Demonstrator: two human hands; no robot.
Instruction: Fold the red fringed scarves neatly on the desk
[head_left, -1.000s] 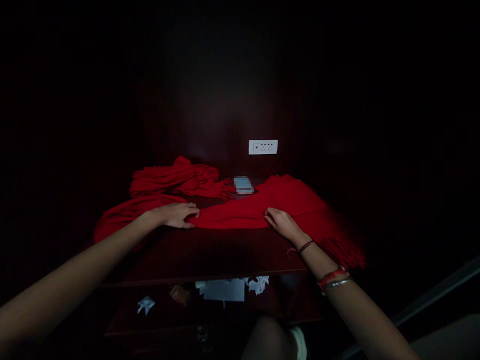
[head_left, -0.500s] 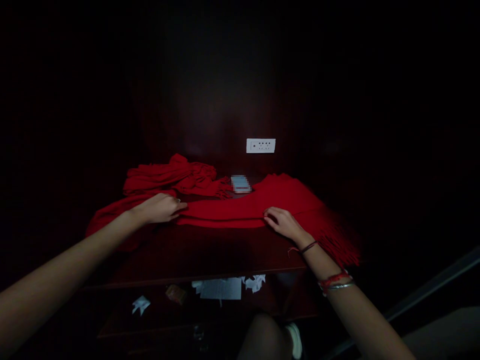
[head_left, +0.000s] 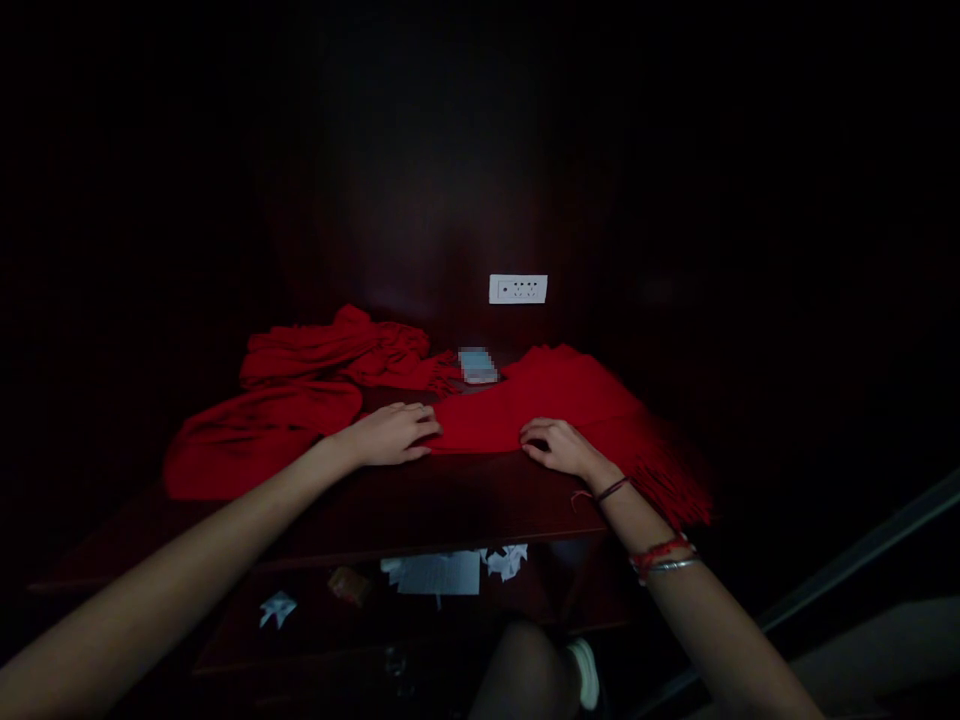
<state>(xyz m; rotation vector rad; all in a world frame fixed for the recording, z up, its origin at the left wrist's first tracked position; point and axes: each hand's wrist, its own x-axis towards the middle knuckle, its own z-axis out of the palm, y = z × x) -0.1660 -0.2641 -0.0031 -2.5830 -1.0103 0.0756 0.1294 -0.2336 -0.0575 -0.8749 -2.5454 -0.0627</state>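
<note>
A long red scarf (head_left: 487,418) with a fringed end lies across the dark wooden surface (head_left: 450,500), its near edge folded flat. My left hand (head_left: 394,435) rests on the scarf's near edge left of centre, fingers extended and apart. Farther right, my right hand (head_left: 559,445) touches the same edge, with its fingers loosely bent and a gap between them and the thumb. Another part of red cloth (head_left: 255,435) spreads left of my left hand; where it joins is hidden. Behind it sits a bunched red fringed scarf (head_left: 337,350).
A small light-blue item (head_left: 478,365), blurred out, lies behind the scarf. A white wall socket (head_left: 518,289) is above it. On a lower shelf are crumpled paper (head_left: 505,562), a paper sheet (head_left: 442,575), a white scrap (head_left: 278,608) and a small brownish packet (head_left: 349,586).
My left hand has slid right along the scarf toward my right hand, and its fingers have opened out. The gap in the near fold has flattened. My right hand stays nearly in place, its fingers slightly looser.
</note>
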